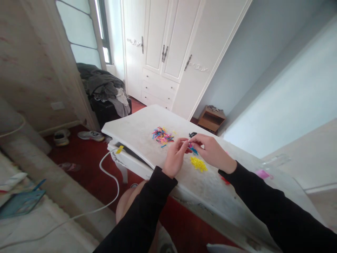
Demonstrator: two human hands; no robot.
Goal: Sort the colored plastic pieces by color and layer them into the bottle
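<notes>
My left hand [174,157] and my right hand [208,148] meet fingertip to fingertip over the white table [142,123]. The right thumb and forefinger pinch a tiny pink piece [190,144]. The left fingers are closed too, but what they hold is too small to make out. Beyond the left hand lies a mixed pile of thin, short coloured pieces [162,136]. Just below the right fingers is a yellow heap [198,164] of similar pieces. A blue heap [194,150] and a black heap [192,134] are partly covered by the right hand.
Red pieces [225,180] peek out beside the right sleeve. A clear container [276,161] and a pink item [263,174] lie at the table's right. A white cable [117,186] hangs by the left edge. Behind stand a white wardrobe [158,73] and a small wooden cabinet [210,119].
</notes>
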